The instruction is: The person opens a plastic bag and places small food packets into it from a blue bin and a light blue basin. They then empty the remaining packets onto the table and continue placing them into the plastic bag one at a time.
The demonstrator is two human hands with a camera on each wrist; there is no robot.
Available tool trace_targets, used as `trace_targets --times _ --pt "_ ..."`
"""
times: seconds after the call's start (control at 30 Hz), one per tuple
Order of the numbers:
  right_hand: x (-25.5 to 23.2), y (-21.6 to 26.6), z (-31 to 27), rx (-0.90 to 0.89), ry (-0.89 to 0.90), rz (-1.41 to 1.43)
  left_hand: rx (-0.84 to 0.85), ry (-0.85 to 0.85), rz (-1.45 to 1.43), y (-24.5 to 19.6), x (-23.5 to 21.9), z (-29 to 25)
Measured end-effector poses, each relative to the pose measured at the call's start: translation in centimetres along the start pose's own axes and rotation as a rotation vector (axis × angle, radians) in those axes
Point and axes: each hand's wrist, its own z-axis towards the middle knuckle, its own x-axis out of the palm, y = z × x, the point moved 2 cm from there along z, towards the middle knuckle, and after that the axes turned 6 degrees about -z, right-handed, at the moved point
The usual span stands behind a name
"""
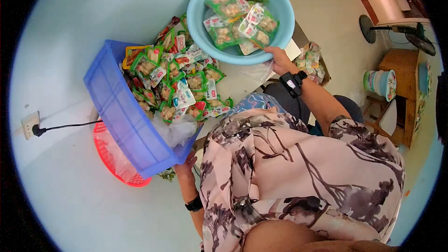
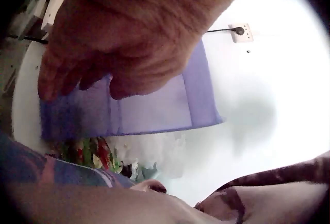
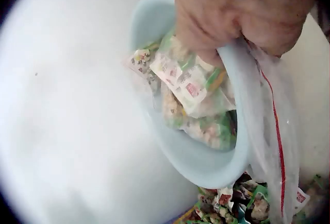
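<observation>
My right hand (image 1: 281, 60) grips the near rim of a light blue basin (image 1: 196, 32), which holds several green-edged snack packets (image 1: 224, 36). In the right wrist view, a clear zip bag with a red strip (image 3: 273, 131) hangs from the same hand, outside the rim. My left hand (image 1: 185, 167) holds the near end of a blue plastic crate (image 1: 140, 135); its bent fingers lie against the crate wall in the left wrist view. The crate is tipped toward the table, and a heap of small packets (image 1: 175, 84) spreads from its open side.
A red basket (image 1: 105, 151) with clear plastic stands behind the crate. Crumpled clear bags (image 1: 175, 129) lie at the crate's near end. A black cord runs to the wall socket (image 1: 31, 125). A box of packets (image 1: 311, 60) stands right of the basin; a fan (image 1: 410, 32) stands farther right.
</observation>
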Motion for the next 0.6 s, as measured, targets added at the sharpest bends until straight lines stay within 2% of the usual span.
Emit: trace_targets --times 0.1,0.3,0.37,0.4,0.57,0.6 --pt "0.4 0.4 -0.6 0.029 0.029 0.139 0.012 0.046 0.07 0.2 -0.1 -0.2" --pt "-0.6 0.4 0.9 -0.06 0.029 0.214 0.049 0.144 0.104 -0.3 -0.1 -0.4" --pt "-1.5 1.2 1.2 -0.048 0.017 0.163 -0.074 0.061 -0.013 -2.6 1.9 -2.4" --pt "-2.0 1.6 1.0 -0.036 0.01 0.14 -0.069 0.113 -0.015 -2.6 2.1 -2.5" --pt "-2.2 4.5 -1.6 -0.05 0.003 0.149 -0.029 0.353 -0.129 -0.9 1.8 -1.8" --pt "-2.1 5.1 -2.4 -0.049 -0.019 0.147 -0.037 0.365 -0.25 2.5 -0.9 0.3"
